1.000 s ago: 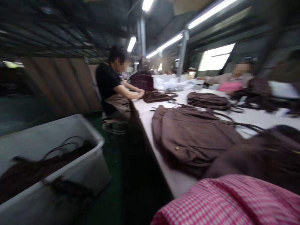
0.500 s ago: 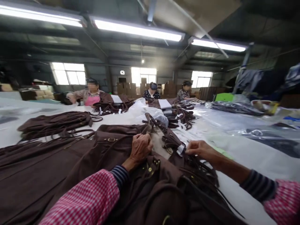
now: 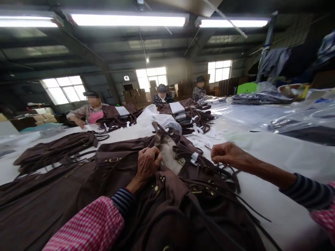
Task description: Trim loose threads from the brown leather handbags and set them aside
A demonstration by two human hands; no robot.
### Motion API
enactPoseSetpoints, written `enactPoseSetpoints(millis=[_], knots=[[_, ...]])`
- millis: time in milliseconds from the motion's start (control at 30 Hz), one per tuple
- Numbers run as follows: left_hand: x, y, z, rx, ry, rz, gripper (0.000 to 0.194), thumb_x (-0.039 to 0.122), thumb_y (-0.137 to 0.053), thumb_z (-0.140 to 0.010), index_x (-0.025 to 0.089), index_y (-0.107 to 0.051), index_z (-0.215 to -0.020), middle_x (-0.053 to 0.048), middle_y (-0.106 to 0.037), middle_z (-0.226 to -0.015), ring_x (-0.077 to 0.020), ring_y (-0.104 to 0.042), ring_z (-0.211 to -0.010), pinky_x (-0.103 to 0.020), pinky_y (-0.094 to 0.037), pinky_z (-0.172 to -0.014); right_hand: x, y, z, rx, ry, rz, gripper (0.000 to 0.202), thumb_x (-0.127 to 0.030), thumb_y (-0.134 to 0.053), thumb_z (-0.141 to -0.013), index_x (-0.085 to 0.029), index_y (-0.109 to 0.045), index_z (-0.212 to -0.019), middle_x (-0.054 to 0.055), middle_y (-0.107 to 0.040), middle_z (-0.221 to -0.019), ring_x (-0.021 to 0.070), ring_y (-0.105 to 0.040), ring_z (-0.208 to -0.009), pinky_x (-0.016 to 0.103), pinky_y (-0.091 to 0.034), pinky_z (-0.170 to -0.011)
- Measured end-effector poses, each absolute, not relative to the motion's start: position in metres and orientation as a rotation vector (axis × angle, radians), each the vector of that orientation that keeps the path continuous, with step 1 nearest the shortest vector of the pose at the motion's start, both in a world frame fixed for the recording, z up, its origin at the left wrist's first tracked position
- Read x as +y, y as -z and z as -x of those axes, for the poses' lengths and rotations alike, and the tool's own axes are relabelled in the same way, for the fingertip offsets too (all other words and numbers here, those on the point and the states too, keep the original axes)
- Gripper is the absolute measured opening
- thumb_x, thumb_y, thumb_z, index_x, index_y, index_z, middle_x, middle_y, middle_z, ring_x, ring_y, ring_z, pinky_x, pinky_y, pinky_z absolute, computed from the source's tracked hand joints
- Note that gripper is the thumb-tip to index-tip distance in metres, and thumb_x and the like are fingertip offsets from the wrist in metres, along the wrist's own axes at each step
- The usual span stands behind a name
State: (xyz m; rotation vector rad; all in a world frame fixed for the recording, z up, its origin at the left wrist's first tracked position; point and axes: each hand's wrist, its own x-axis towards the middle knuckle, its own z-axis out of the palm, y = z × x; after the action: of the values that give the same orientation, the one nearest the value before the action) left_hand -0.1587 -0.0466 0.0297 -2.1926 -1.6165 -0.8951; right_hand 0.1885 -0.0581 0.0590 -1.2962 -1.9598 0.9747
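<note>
Dark brown fabric bags (image 3: pixel 115 174) with brass buckles and straps cover the near part of the white table. My left hand (image 3: pixel 149 161) is closed on the edge of one bag, beside its beige lining (image 3: pixel 169 153). Just right of the lining, a bundle of brown straps is wrapped with a white band (image 3: pixel 194 158). My right hand (image 3: pixel 225 153) is to the right of the bundle, apart from it, with its fingers pinched together. Something small and thin shows at its fingertips, too small to make out.
More brown bags lie at the left (image 3: pixel 57 148). Beyond, strapped bags (image 3: pixel 180 113) stand beside white plastic wrap (image 3: pixel 154 116). Clear plastic packages (image 3: pixel 261 98) lie at the right. Three people are across the white table (image 3: pixel 264 153).
My right hand has moved right, away from the white-banded strap bundle. My left hand keeps its grip on the bag. The whole view has shifted and tilted slightly.
</note>
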Motion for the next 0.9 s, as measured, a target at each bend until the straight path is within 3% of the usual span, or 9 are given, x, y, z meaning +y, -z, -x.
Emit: enactPoseSetpoints(millis=[133, 333, 900], knots=[[-0.044, -0.027, 0.160, -1.609, 0.919, 2.180, 0.015, 0.028, -0.051, -0.089, 0.022, -0.053, -0.076, -0.001, -0.065, -0.075, -0.0210, -0.064, -0.084, -0.041, -0.038, -0.104, -0.073, -0.066, -0.204, -2.237, -0.570, 1.344, 0.014, -0.026, -0.057, -0.080, -0.020, -0.069, -0.082, -0.001, -0.065, -0.067, 0.0139, -0.055, -0.061, 0.025, -0.037, -0.058], [-0.044, -0.026, 0.160, -1.609, 0.913, 2.189, 0.014, 0.027, -0.052, -0.089, 0.022, -0.054, -0.076, 0.000, -0.065, -0.074, -0.0204, -0.064, -0.082, -0.041, -0.037, -0.105, -0.084, -0.073, -0.209, -2.377, -0.122, 1.427, 0.017, -0.023, -0.051, -0.086, -0.023, -0.067, -0.080, -0.001, -0.066, -0.069, 0.0151, -0.058, -0.067, 0.026, -0.033, -0.063], [-0.050, -0.024, 0.155, -1.636, 0.923, 2.198, 0.010, 0.021, -0.054, -0.089, 0.020, -0.055, -0.079, 0.000, -0.066, -0.078, -0.0186, -0.061, -0.082, -0.039, -0.035, -0.104, -0.059, -0.073, -0.163, -2.504, -0.106, 1.258, 0.019, -0.026, -0.052, -0.089, -0.026, -0.070, -0.086, -0.002, -0.072, -0.080, 0.0168, -0.064, -0.074, 0.027, -0.037, -0.067]])
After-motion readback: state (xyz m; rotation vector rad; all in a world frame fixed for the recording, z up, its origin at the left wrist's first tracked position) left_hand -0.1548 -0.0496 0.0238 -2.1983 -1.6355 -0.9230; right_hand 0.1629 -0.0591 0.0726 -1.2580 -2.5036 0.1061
